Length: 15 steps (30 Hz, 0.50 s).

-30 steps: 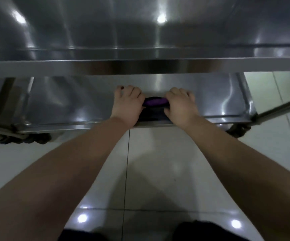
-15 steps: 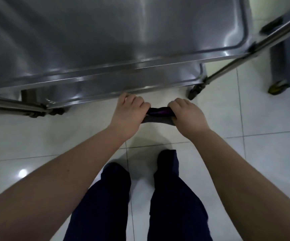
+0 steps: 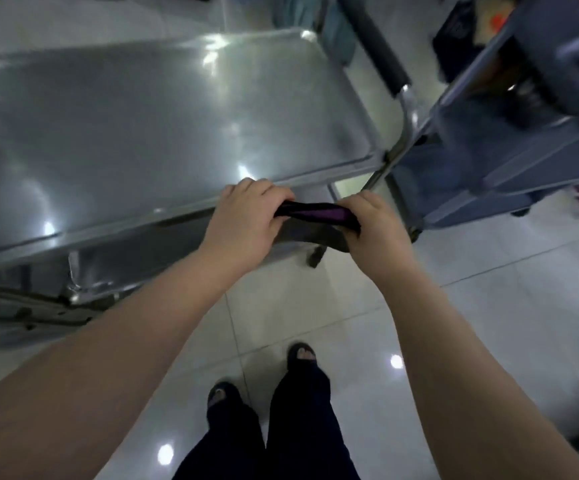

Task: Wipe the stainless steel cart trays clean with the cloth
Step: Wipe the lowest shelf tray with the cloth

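Now: dark cloth with purple fold [image 3: 319, 212] stretched between left hand [image 3: 246, 223] and right hand [image 3: 373, 225], each clenched round one end, just off the near edge of the shiny stainless steel top tray [image 3: 163, 126]. Lower tray [image 3: 135, 252] mostly hidden beneath it. Blue-grey cart [image 3: 489, 157] right of the top tray, blurred. Glossy white tile floor [image 3: 496, 306].

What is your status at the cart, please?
Left hand, right hand both grip the cloth, stretched between. Cloth at near edge of top tray, not on it. Another cart close on the right.
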Tool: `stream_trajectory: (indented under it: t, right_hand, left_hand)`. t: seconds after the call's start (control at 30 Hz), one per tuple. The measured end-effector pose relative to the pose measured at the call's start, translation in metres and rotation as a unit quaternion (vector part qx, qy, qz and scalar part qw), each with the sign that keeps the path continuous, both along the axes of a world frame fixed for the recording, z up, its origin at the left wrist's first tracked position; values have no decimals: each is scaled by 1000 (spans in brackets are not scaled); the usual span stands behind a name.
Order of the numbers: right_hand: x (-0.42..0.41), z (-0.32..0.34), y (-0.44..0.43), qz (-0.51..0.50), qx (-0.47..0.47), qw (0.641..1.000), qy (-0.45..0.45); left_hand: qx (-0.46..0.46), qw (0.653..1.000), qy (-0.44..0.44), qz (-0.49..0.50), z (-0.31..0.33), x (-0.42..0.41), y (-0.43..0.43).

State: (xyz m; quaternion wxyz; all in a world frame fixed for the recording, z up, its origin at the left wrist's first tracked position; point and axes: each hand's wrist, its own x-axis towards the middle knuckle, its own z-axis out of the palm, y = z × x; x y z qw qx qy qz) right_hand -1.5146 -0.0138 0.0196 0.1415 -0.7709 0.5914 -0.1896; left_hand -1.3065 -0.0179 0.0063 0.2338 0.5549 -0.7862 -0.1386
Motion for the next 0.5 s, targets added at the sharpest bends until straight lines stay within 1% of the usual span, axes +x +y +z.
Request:
stream_trajectory:
  t: [0.1, 0.23, 0.37, 0.5]
  right_hand:
    - [-7, 56, 6, -46, -22, 999, 18]
    - [-27, 105, 17, -76, -50, 996, 13]
    - [-57, 132, 12, -118, -77, 990, 7]
    - [-98, 139, -4, -140, -101, 985, 5]
  left_hand:
    - [-24, 999, 11, -29, 51, -7, -9]
    - [-92, 995, 40, -19, 101, -27, -18]
    - [-132, 990, 33, -32, 133, -57, -30]
    - [-143, 989, -7, -36, 148, -102, -43]
